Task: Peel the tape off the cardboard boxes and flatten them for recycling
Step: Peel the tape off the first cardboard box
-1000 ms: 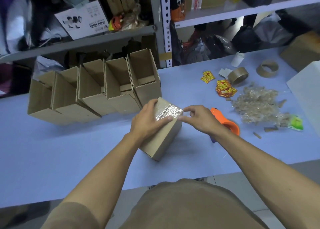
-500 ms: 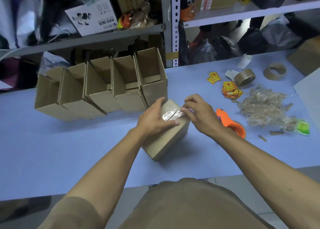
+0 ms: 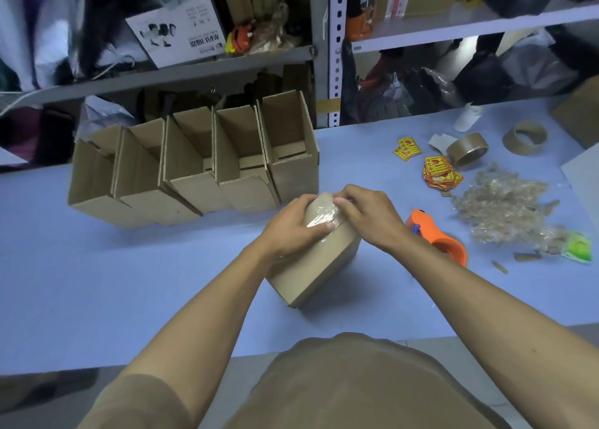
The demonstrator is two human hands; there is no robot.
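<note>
A small closed cardboard box point(image 3: 321, 266) stands on the blue table point(image 3: 129, 283) in front of me, its top sealed with clear tape point(image 3: 322, 216). My left hand point(image 3: 291, 231) grips the box's top left side, thumb lying over the tape. My right hand point(image 3: 366, 216) sits at the far top edge, fingers curled and pinching the tape there. Behind the box, a row of several opened cardboard boxes point(image 3: 194, 169) leans together.
An orange tape dispenser point(image 3: 437, 237) lies just right of my right wrist. Further right are a heap of peeled tape point(image 3: 505, 208), yellow stickers point(image 3: 437, 169), a brown tape roll point(image 3: 466, 148) and an empty core point(image 3: 525, 137). Cluttered metal shelves point(image 3: 227, 62) back the table.
My right hand has moved from the box's right top corner to its far top edge and curled onto the tape. The left hand keeps its hold; the view has shifted slightly.
</note>
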